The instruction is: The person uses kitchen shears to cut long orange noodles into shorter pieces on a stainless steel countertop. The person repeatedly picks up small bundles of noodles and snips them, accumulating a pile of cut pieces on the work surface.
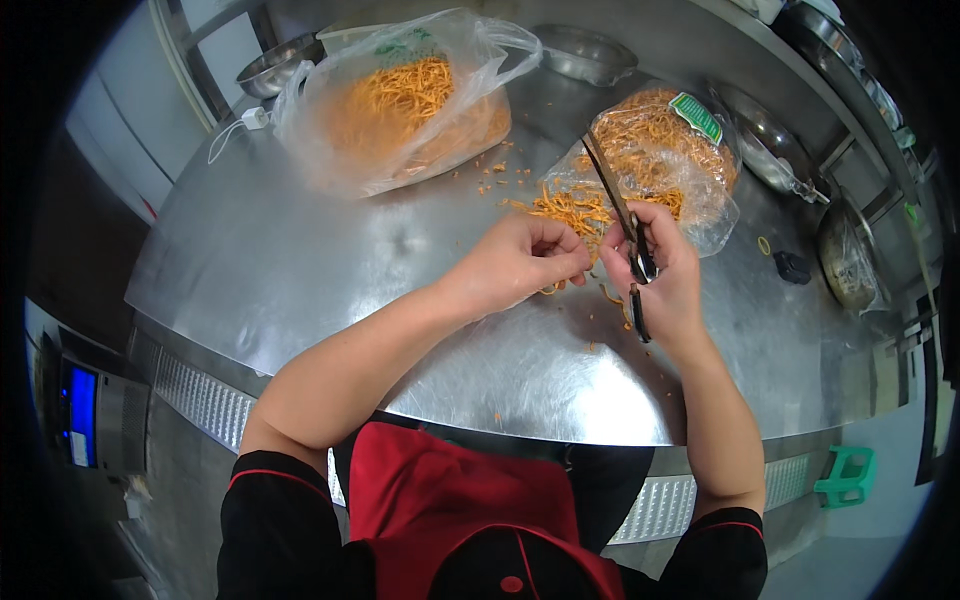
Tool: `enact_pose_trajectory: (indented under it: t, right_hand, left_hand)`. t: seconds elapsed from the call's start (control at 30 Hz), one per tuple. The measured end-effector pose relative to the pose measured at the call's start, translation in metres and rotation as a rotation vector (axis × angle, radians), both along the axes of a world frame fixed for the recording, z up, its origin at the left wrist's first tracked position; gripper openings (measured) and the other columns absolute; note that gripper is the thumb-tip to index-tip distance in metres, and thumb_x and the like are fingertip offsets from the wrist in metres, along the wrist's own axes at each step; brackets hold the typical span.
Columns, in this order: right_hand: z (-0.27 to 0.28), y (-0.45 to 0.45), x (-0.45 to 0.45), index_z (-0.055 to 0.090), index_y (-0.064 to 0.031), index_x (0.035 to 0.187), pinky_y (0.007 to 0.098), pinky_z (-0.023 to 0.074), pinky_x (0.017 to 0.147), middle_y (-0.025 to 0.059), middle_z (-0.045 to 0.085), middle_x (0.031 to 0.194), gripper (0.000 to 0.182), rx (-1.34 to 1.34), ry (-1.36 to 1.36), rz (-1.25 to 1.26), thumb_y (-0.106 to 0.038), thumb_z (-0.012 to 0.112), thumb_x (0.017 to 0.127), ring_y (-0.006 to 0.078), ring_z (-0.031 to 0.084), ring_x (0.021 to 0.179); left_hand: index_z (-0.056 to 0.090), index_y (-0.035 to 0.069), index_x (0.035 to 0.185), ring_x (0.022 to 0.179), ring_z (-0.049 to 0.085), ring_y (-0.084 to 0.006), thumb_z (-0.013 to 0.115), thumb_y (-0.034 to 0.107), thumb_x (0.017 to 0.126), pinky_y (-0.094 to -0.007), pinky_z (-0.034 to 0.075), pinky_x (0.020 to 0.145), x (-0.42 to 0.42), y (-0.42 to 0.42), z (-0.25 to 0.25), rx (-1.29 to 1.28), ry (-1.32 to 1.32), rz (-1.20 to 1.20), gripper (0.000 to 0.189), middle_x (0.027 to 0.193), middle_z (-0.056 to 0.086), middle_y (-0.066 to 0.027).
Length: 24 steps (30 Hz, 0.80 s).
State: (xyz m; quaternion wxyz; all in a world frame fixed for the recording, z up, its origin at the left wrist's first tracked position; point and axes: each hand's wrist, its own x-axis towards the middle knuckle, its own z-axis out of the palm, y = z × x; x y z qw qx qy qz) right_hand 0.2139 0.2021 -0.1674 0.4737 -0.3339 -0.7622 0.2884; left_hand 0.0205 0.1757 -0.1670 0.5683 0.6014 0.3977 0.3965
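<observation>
My right hand (664,259) is closed around black-handled scissors (620,196), whose dark blades point up and away from me. Beside it, my left hand (536,259) has its thumb and fingertips pinched together, with a thin orange strand (551,289) showing under the fingers. Just beyond both hands lies a loose pile of thin orange dried strands (570,210), which look like cordyceps mushrooms. The pile spreads from the mouth of a clear plastic bag (652,142) with a green label, filled with more strands. Short cut bits (626,325) are scattered below the hands.
A large translucent carrier bag (480,142) of orange strands lies at the back left of the steel table (300,247). Steel bowls (589,54) line the rear and right. A rubber band (763,245) and a small black object (792,267) lie to the right. A white charger (255,118) sits far left.
</observation>
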Motion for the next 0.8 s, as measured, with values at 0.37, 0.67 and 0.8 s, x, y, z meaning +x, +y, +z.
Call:
enact_pose_trajectory:
  t: [0.37, 0.67, 0.8]
  right_hand:
    - [0.016, 0.002, 0.009, 0.056, -0.003, 0.107, 0.0245, 0.0407, 0.058, 0.0025, 0.057, 0.074, 0.039, -0.09, -0.19, -0.145, -0.018, 0.076, 0.077, 0.0095, 0.047, 0.062]
    - [0.022, -0.004, 0.006, 0.057, -0.0009, 0.107, 0.0348, 0.0458, 0.062, 0.0088, 0.056, 0.077, 0.047, 0.02, -0.487, -0.154, -0.027, 0.078, 0.073, 0.0241, 0.056, 0.069]
    - [0.022, -0.004, 0.006, 0.057, -0.0011, 0.107, 0.0355, 0.0456, 0.061, 0.0089, 0.055, 0.076, 0.047, 0.005, -0.504, -0.158, -0.028, 0.077, 0.074, 0.0244, 0.056, 0.068]
  left_hand:
    - [0.06, 0.001, 0.09, 0.074, 0.055, -0.0079, 0.059, 0.017, 0.091, -0.0229, 0.043, 0.067, -0.004, 0.009, -0.007, 0.11, -0.15, 0.201, 0.016, 0.08, 0.061, -0.0029]
    - [0.059, 0.0, 0.101, 0.083, 0.057, -0.0086, 0.058, 0.009, 0.09, -0.0249, 0.047, 0.077, -0.004, 0.012, -0.012, 0.185, -0.198, 0.297, 0.014, 0.091, 0.062, -0.0026]
    - [0.062, -0.003, 0.095, 0.075, 0.054, -0.0056, 0.058, 0.008, 0.087, -0.023, 0.045, 0.068, 0.0, 0.011, -0.012, 0.272, -0.202, 0.349, 0.014, 0.082, 0.061, -0.0003]
